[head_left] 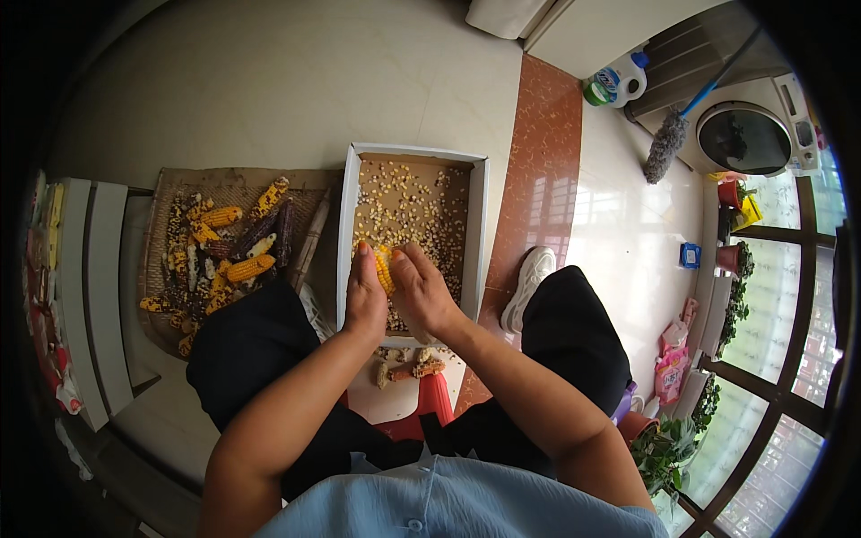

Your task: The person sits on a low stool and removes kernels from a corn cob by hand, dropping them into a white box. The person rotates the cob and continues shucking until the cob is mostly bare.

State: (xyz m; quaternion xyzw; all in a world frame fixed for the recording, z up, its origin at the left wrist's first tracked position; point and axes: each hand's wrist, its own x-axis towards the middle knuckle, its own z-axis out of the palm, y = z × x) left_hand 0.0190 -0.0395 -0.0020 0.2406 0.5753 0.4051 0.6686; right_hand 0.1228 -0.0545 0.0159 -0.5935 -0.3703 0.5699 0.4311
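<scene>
Between my two hands is a yellow corn cob [384, 272], held over a shallow white cardboard box [480, 238]. My left hand [366, 296] is closed along the cob's left side. On its right side, my right hand [425, 291] grips it, with the thumb near the top. Loose corn kernels [404, 195] lie scattered over the brown bottom of the box. Left of the box, a woven mat or flat basket [170, 224] holds several corn cobs [249, 268], yellow, dark purple and mixed, some partly bare.
Bare cobs [417, 369] lie just below the box, by a red stool [435, 399]. My knees flank the box. A grey slatted bench [100, 296] stands at left. Rightward are a washing machine [744, 134], a duster [668, 143], a detergent bottle [619, 82] and potted plants [673, 448].
</scene>
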